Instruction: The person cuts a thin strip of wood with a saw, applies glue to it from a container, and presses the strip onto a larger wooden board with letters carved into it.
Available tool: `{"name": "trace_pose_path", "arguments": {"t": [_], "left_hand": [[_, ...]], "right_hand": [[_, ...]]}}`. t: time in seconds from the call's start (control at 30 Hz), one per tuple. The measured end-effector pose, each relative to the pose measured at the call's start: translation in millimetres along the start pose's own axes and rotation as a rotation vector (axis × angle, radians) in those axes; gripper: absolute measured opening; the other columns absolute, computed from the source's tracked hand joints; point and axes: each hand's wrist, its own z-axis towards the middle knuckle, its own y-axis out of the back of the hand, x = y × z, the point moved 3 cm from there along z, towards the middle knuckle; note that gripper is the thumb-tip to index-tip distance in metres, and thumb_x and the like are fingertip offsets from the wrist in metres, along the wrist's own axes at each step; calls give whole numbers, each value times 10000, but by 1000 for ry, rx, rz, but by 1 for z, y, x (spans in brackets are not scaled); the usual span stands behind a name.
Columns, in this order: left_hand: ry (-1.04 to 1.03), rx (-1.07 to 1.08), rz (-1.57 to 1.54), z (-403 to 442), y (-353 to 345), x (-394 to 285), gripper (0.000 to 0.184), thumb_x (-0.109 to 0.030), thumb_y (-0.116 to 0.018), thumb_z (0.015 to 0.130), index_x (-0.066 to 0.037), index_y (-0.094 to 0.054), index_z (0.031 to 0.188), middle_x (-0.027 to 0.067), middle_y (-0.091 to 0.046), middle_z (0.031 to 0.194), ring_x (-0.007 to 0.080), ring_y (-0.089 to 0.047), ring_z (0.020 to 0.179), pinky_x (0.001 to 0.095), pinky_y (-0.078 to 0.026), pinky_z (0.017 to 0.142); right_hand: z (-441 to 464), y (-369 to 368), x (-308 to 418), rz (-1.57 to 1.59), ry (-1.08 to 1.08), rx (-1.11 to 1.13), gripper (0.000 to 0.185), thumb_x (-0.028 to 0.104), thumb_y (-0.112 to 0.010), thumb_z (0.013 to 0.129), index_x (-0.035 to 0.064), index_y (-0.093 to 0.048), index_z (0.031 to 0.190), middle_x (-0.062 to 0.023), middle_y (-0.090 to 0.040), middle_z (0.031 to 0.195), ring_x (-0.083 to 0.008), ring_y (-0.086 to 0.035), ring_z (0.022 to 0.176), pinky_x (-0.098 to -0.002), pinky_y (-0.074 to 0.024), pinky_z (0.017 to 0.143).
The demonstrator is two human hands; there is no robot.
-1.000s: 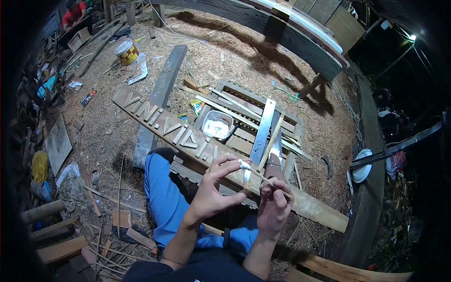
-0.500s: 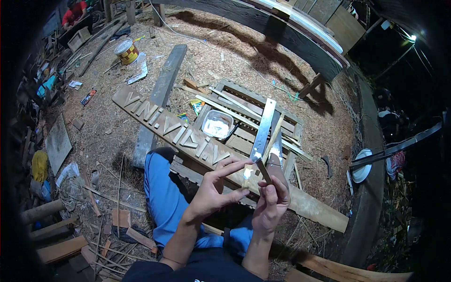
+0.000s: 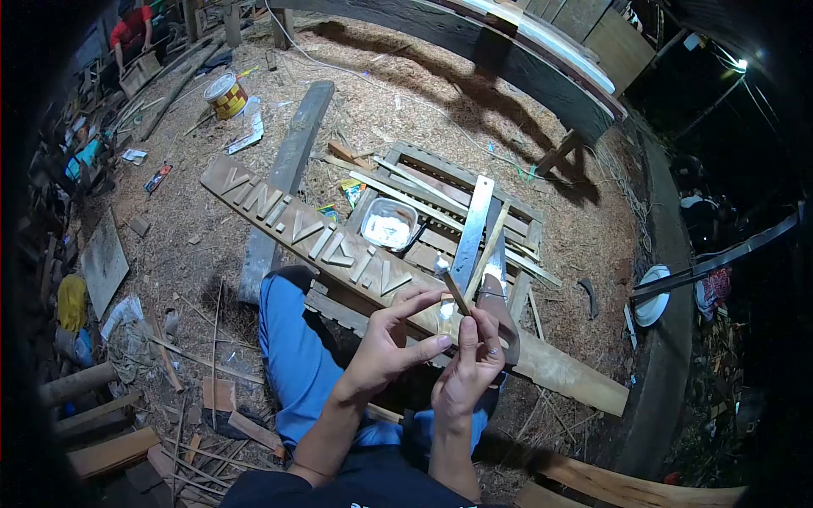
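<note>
My left hand (image 3: 391,340) pinches a small wooden piece (image 3: 446,320) smeared with white paste between thumb and index finger. In my right hand (image 3: 467,364) is a thin wooden stick (image 3: 456,292), its tip coated with white paste and held close to that piece. Below my hands lies a long wooden board (image 3: 542,360) bearing raised wooden letters (image 3: 322,241). Behind the board, a clear plastic tub (image 3: 390,224) contains white paste. A handsaw (image 3: 474,224) rests just beyond my right hand, its handle partly hidden.
A slatted wooden pallet (image 3: 436,258) with loose strips supports the board. A dark plank (image 3: 302,140) extends away on the left, near a paint bucket (image 3: 227,96). Wood scraps (image 3: 216,394) litter the ground. A person in a red shirt (image 3: 131,30) is at the far left.
My right hand has shifted slightly left and down, and the stick's tip has swung left, nearer the small piece. My left hand keeps its pinch. The distant person has moved slightly.
</note>
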Motion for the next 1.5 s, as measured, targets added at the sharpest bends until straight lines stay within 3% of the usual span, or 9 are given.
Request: {"name": "trace_pose_path", "arguments": {"t": [0.1, 0.17, 0.5, 0.63, 0.8, 1.1, 1.23, 1.43, 1.5], "left_hand": [[27, -18, 3, 0, -3, -8, 613, -135, -853, 831, -2, -649, 1393, 117, -590, 1390, 213, -507, 1357, 357, -342, 1173], [3, -17, 15, 0, -3, -7, 611, -133, -851, 833, -2, -648, 1394, 116, -593, 1387, 212, -514, 1350, 356, -350, 1168], [31, -26, 48, 0, -1, -10, 635, -153, -855, 825, -33, -645, 1412, 116, -606, 1396, 204, -523, 1333, 366, -354, 1173], [-29, -10, 130, 3, 6, -6, 659, -167, -862, 815, -42, -639, 1422, 106, -628, 1412, 212, -495, 1359, 375, -334, 1190], [-31, -28, 199, 4, 10, -6, 678, -187, -862, 810, -57, -634, 1434, 80, -645, 1436, 223, -428, 1414, 385, -297, 1216], [-44, -58, 260, 4, 16, -8, 657, -172, -852, 802, -45, -644, 1412, 98, -641, 1433, 230, -466, 1388, 390, -306, 1211], [-61, -59, 294, 3, 19, -14, 666, -167, -856, 798, -50, -640, 1417, 102, -639, 1433, 231, -471, 1385, 391, -312, 1211], [-67, -33, 346, 1, 20, -16, 680, -158, -856, 796, -64, -630, 1431, 80, -639, 1439, 232, -466, 1392, 395, -317, 1219], [-68, -21, 344, 1, 19, -16, 679, -153, -855, 794, -61, -630, 1428, 72, -637, 1447, 233, -460, 1399, 396, -321, 1218]], "right_hand": [[0, -1, 0, 35, -45, -9, 194, 50, -706, 997, -6, -730, 1181, -71, -720, 1127, -119, -651, 1023, -265, -510, 917], [0, -4, 5, -11, -91, -28, 161, 13, -693, 994, -14, -738, 1146, -5, -645, 1058, -60, -566, 919, -224, -454, 821], [-1, -2, 8, -79, -114, -5, 173, 51, -725, 989, -8, -728, 1152, 4, -681, 990, -49, -565, 871, -205, -448, 770], [8, 3, 15, -80, -120, -4, 165, 65, -714, 1000, -14, -696, 1143, -29, -709, 1001, -62, -601, 892, -205, -466, 804], [18, 8, 22, -41, -198, 91, 132, 66, -646, 1034, 7, -648, 1152, -100, -736, 1041, -131, -669, 985, -293, -507, 920], [27, 15, 28, -77, -145, 193, 258, 18, -580, 1043, -13, -669, 1283, -120, -747, 1127, -180, -691, 1057, -305, -509, 979], [23, 11, 34, -79, -160, 192, 245, 17, -592, 1036, -17, -671, 1266, -140, -741, 1194, -193, -696, 1101, -317, -515, 990], [27, 4, 38, -222, -1, 248, 212, 56, -653, 1022, -13, -684, 1219, -147, -746, 1211, -204, -696, 1107, -333, -525, 979], [35, 9, 40, -384, 143, 289, 218, 77, -686, 1007, 7, -694, 1213, -114, -770, 1179, -187, -697, 1092, -346, -468, 1021]]}}
